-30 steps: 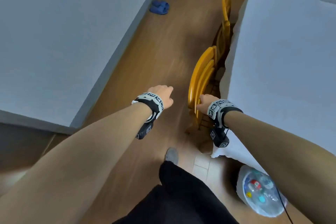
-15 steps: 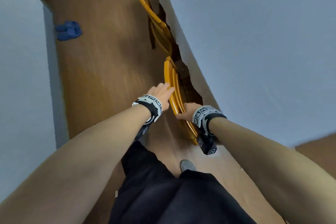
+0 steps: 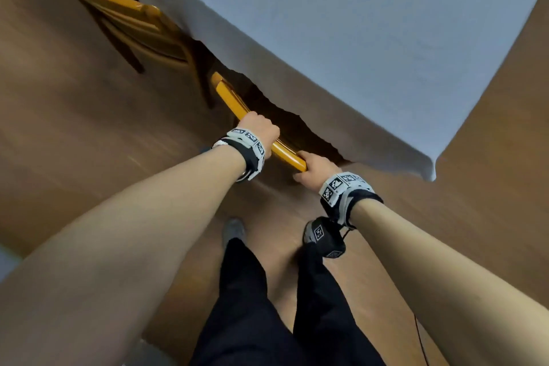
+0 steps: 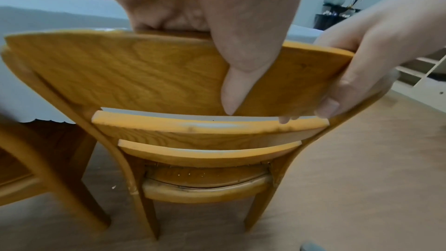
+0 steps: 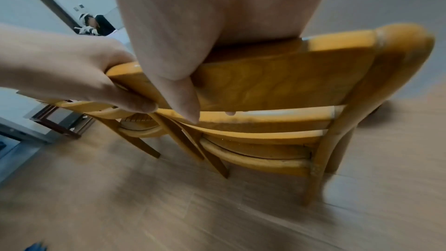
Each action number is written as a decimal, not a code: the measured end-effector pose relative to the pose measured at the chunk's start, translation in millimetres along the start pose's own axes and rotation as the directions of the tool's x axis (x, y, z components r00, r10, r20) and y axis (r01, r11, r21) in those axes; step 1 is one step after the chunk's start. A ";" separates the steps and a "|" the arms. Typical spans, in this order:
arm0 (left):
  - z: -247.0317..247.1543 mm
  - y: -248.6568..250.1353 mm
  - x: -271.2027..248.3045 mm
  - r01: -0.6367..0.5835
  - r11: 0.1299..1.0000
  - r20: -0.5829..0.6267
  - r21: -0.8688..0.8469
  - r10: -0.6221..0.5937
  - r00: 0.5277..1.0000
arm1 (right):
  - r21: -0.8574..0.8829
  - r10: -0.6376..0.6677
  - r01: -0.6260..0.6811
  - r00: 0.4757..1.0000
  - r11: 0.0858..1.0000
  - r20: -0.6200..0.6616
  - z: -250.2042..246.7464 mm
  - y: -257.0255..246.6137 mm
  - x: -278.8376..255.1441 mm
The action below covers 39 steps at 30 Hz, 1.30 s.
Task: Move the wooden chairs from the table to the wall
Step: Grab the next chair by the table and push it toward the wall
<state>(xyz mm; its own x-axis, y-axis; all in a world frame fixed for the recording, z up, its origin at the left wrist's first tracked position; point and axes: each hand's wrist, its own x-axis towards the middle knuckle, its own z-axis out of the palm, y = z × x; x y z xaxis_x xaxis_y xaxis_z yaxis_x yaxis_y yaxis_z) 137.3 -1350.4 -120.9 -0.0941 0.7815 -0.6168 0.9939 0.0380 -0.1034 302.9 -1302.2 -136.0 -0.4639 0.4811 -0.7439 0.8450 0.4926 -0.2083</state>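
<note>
Both hands take the top rail of the nearest honey-coloured wooden chair [image 3: 261, 134], which is tucked against the table [image 3: 371, 38] under its pale blue cloth. The left hand [image 3: 258, 131] wraps the rail near its middle, thumb down the back face; the right hand [image 3: 315, 171] closes its grip on the near end. Holding at two spread points likely keeps the chair from twisting when it is pulled out. A second matching wooden chair [image 3: 127, 12] stands just beside it on the far left, close enough to catch a leg. The cloth's hanging edge drapes just over the seat side. The person's feet stand on the wooden floor [image 3: 89, 128] right behind the chair.
</note>
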 end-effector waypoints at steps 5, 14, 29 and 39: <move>0.1 1.6 -14.3 0.006 1.000 -0.033 0.030 -0.005 0.999 | 0.003 0.005 -0.005 0.999 1.000 -0.045 3.2 -2.9 -4.7; 47.0 36.1 -69.1 0.069 0.997 -0.043 -0.042 -0.071 0.997 | -0.099 -0.099 0.095 0.994 0.991 -0.039 49.1 4.0 -37.6; 141.9 243.4 -209.2 0.409 0.826 0.092 -0.388 -0.407 0.909 | -0.423 -0.444 0.480 0.876 0.768 0.188 151.1 99.1 -139.0; 172.3 408.4 -273.4 0.483 0.731 0.231 -0.481 -0.426 0.875 | -0.524 -0.516 0.577 0.811 0.627 0.276 213.5 186.6 -214.7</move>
<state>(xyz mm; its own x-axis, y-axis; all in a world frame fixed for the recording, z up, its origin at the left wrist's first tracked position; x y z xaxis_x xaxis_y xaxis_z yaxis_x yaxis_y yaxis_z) 559.0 -1655.8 -128.9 -0.5193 0.5236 -0.6754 0.7088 0.7054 0.0019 617.0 -1468.4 -150.7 -0.7389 -0.0638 -0.6708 0.1224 0.9662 -0.2267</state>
